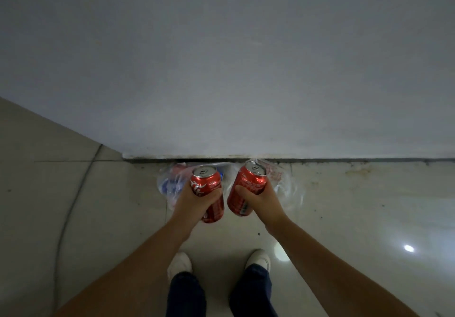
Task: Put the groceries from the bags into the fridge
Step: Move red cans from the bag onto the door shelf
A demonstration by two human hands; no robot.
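Two red cans [206, 186] [248, 188], one gripped per hand [194, 201] [261, 201].

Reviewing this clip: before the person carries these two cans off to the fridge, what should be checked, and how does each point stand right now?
1. Left hand wrapped firmly round the left can: ok.
2. Right hand wrapped round the right can: ok.
3. Both cans lifted free of the plastic bag on the floor: ok.
4. Can tops sealed, tabs down: ok, as far as the dim picture shows.
5. Fridge within sight and open: cannot tell, only a grey wall ahead.
6. Groceries left in the bag: not ok, blue items remain inside.
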